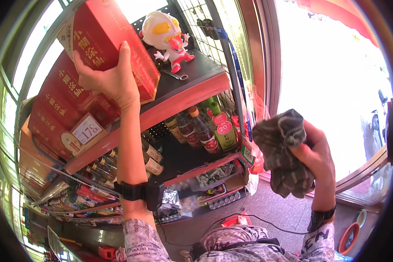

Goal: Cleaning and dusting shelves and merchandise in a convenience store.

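Observation:
My left hand (109,82) grips a red carton (101,32) across its face, thumb on one edge and fingers on the opposite edge. The carton is tilted in view, at the top shelf (196,77). More red cartons (60,95) of the same look stand in a row beside it. A crumpled dark plaid cloth (283,157) is bunched in my right hand (316,157), held out in front of the doorway side. On the shelf, right of the carton, stand a white-and-red toy figure (162,31) with yellow eyes and a metal ring spanner (175,75).
Glass bottles (204,131) stand on the shelf below, with packets in trays (214,178) lower down. A price card (88,131) fronts the cartons. A blue lanyard (237,65) hangs at the shelf's end. A black cable (258,218) crosses near my body; basins (348,237) sit lower right.

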A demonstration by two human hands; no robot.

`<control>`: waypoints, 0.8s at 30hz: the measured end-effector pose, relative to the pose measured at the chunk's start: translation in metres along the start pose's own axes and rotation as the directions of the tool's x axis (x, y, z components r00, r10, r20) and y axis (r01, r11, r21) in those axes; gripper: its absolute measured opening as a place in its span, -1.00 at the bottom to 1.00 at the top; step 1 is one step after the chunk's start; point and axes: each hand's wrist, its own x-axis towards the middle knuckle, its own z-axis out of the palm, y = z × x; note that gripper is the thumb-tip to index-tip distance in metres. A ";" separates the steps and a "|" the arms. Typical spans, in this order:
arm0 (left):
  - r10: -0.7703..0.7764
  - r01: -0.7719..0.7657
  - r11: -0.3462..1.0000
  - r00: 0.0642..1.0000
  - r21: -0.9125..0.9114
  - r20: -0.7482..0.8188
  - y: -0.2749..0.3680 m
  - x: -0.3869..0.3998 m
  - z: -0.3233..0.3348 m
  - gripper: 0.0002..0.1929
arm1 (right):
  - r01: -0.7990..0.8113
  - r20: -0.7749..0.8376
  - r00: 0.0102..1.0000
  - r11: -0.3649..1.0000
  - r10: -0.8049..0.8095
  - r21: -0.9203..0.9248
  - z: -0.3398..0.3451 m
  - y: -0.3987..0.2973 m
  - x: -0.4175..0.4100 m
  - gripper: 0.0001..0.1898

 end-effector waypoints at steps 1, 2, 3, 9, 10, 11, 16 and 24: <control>0.003 -0.003 1.000 1.000 -0.001 0.006 -0.004 -0.003 0.003 -0.10 | -0.071 0.009 0.997 0.997 0.071 0.021 -0.006 0.008 -0.007 -0.68; 0.022 -0.022 1.000 1.000 0.013 -0.012 -0.010 -0.006 0.006 -0.11 | -0.142 0.023 0.990 0.989 0.141 0.041 -0.009 0.015 -0.012 -0.68; 0.040 -0.039 0.999 0.999 0.026 -0.030 -0.011 -0.009 0.009 -0.12 | -0.144 0.022 0.989 0.989 0.143 0.044 -0.011 0.021 -0.017 -0.68; 0.016 -0.006 0.984 0.998 0.179 -0.055 -0.026 -0.010 0.016 -0.10 | -0.305 0.080 0.952 0.942 0.296 0.140 -0.002 0.048 -0.021 -0.71; -0.009 0.020 0.984 0.998 0.174 -0.060 -0.029 -0.009 0.017 -0.10 | -0.314 0.090 0.949 0.938 0.303 0.146 0.002 0.052 -0.021 -0.72; -0.006 0.020 0.982 0.997 0.187 -0.073 -0.033 -0.009 0.018 -0.10 | -0.310 0.107 0.949 0.940 0.297 0.141 0.005 0.057 -0.021 -0.72; 0.071 -0.039 0.950 0.993 0.309 -0.092 -0.039 -0.010 0.022 -0.13 | -0.322 0.201 0.931 0.944 0.304 0.068 0.017 0.078 -0.017 -0.74; 0.079 -0.065 0.941 0.996 0.333 -0.028 -0.033 -0.015 0.017 -0.15 | -0.433 0.251 0.883 0.895 0.397 0.105 0.035 0.092 -0.012 -0.70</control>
